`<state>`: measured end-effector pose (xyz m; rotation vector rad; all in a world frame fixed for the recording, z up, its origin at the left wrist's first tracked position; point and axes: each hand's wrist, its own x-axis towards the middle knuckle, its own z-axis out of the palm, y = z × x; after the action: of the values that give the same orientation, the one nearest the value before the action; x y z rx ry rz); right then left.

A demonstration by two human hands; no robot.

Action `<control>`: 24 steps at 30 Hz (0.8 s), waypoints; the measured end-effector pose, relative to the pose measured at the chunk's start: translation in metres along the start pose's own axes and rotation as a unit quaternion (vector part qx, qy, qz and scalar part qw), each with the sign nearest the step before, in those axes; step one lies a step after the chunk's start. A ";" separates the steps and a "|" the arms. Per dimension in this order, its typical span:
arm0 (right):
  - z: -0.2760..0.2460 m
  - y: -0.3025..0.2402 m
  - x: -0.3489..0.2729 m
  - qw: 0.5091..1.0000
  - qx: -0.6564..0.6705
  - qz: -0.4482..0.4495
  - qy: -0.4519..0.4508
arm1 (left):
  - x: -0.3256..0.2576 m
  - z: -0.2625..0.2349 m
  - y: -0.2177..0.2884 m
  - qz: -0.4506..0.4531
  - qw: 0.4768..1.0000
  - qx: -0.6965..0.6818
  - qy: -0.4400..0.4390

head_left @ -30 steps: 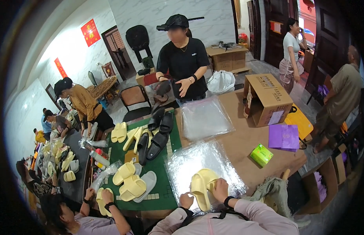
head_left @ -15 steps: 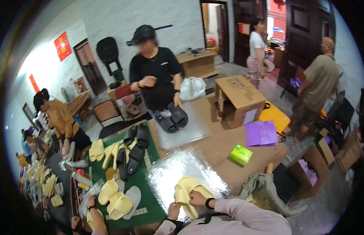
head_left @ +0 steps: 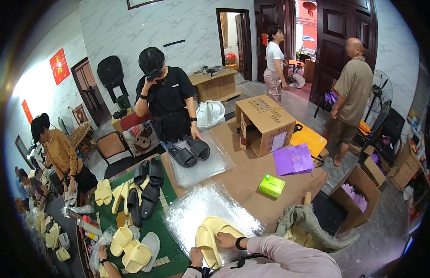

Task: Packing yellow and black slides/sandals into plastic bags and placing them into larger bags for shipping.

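A pair of pale yellow slippers lies on a stack of clear plastic bags [head_left: 189, 204] at the table's near edge. The nearer slipper [head_left: 206, 241] rests partly against the farther slipper [head_left: 226, 226]. My left hand [head_left: 196, 257] is closed on the near slipper's left side, by its heel end. From the right, my right hand [head_left: 227, 240] reaches over the pair, its curled fingers gripping the near slipper's inner edge. Its fingertips are partly hidden.
Left, a green mat [head_left: 171, 241] bears yellow, grey and black slippers, with a co-worker's hand [head_left: 103, 254] beside them. Opposite, a person in black touches black slippers [head_left: 198, 149]. A green box [head_left: 272, 186], purple bags [head_left: 293, 159] and a carton [head_left: 266, 120] stand right.
My view has shifted, moving the scene left and slightly down. The near slipper is turned more upright lengthwise beside its mate. The person opposite has raised a hand to the face.
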<state>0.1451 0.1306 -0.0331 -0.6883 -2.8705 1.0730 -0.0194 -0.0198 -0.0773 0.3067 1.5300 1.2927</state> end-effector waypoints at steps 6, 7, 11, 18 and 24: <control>-0.008 -0.019 -0.011 0.984 0.097 0.072 0.130 | -0.011 0.023 0.003 0.185 0.917 0.243 0.255; -0.001 -0.008 -0.009 0.979 0.095 0.059 0.171 | -0.019 0.037 0.017 0.164 0.927 0.214 0.261; 0.003 -0.016 -0.001 0.972 0.212 0.035 0.091 | -0.008 0.018 -0.006 0.148 0.928 0.191 0.282; 0.007 -0.013 0.009 0.997 0.024 -0.073 0.017 | -0.056 0.066 0.049 0.102 0.980 0.105 0.138; -0.014 0.005 0.014 0.936 0.350 0.042 0.023 | -0.041 0.056 0.037 0.143 0.976 -0.160 -0.036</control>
<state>0.1368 0.1483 -0.0275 -0.7493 -2.1676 1.8941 0.0278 -0.0043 -0.0165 0.3684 1.2217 1.7107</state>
